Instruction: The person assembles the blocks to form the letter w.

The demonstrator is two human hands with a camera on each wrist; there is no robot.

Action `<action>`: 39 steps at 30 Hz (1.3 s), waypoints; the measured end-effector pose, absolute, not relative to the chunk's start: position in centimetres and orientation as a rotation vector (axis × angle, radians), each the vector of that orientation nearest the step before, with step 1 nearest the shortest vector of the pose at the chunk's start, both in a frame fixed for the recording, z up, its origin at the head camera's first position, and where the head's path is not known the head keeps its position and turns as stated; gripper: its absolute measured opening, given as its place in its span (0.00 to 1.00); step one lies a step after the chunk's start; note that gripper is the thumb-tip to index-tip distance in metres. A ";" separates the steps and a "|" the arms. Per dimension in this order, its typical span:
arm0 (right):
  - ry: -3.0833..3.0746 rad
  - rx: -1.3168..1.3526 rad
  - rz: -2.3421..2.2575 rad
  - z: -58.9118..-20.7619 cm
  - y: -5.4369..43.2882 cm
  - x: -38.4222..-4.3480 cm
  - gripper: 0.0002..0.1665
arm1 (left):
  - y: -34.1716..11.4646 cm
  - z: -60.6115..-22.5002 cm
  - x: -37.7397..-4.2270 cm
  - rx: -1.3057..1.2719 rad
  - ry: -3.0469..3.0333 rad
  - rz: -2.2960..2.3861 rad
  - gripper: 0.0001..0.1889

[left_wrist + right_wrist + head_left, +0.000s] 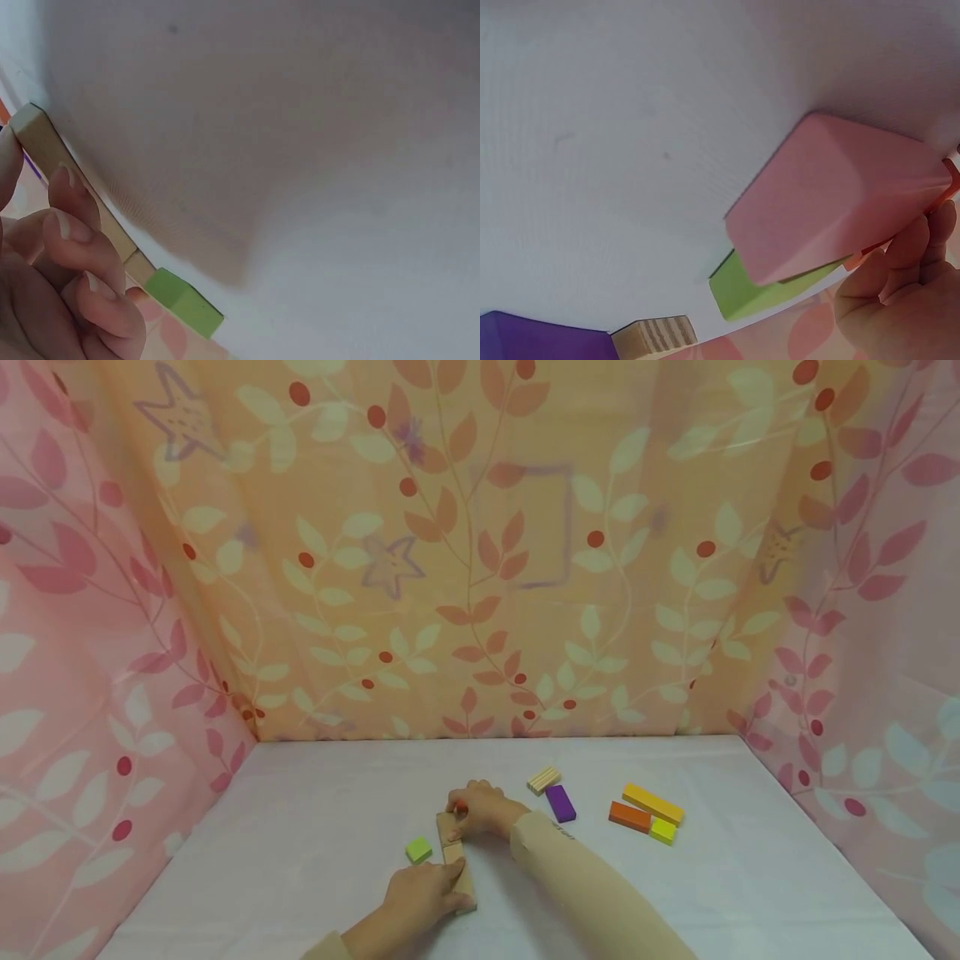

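Note:
A row of plain wooden blocks (453,853) lies end to end on the white cloth. My left hand (420,893) grips the nearest long wooden block (112,229), thumb at its near end and index finger toward its far end. At the far end of the row, my right hand (483,810) holds a red-orange block (942,192) that is mostly hidden by its fingers. A pink block (832,199) and a green one (761,289) stand close to those fingers in the right wrist view. Left of the row sits a light green block (418,850).
Beyond the right forearm lie a striped wooden block (543,780) and a purple block (560,803). Farther right, a yellow-orange bar (653,804), an orange block (630,817) and a small yellow block (663,831) are grouped. Patterned curtains (495,610) enclose the cloth-covered table (315,827).

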State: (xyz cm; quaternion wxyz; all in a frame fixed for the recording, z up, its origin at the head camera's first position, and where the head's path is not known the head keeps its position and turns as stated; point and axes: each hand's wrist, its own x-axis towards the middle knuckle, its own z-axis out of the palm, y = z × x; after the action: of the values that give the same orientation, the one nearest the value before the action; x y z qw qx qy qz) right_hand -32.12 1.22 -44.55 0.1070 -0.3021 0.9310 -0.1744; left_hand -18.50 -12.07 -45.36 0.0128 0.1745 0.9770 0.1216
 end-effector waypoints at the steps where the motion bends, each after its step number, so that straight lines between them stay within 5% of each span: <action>1: 2.741 -0.886 -0.511 -44.6 1.2 -32.1 0.21 | -12.1 -45.4 -18.5 0.544 3.043 0.389 0.33; 28: 2.758 -0.913 -0.428 -44.8 1.0 -32.3 0.24 | -12.5 -46.2 -17.8 0.555 3.145 0.208 0.31; 39: 2.601 -0.857 -0.739 -44.3 0.6 -32.1 0.26 | -13.7 -46.0 -16.6 0.642 3.075 0.281 0.26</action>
State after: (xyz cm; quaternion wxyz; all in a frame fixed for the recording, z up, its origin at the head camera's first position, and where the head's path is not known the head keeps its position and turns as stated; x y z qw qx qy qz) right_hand -32.06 0.64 -44.35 0.1518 -0.2985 0.9064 -0.2575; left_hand -16.62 -13.73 -46.01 -0.0060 0.2036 0.9750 0.0889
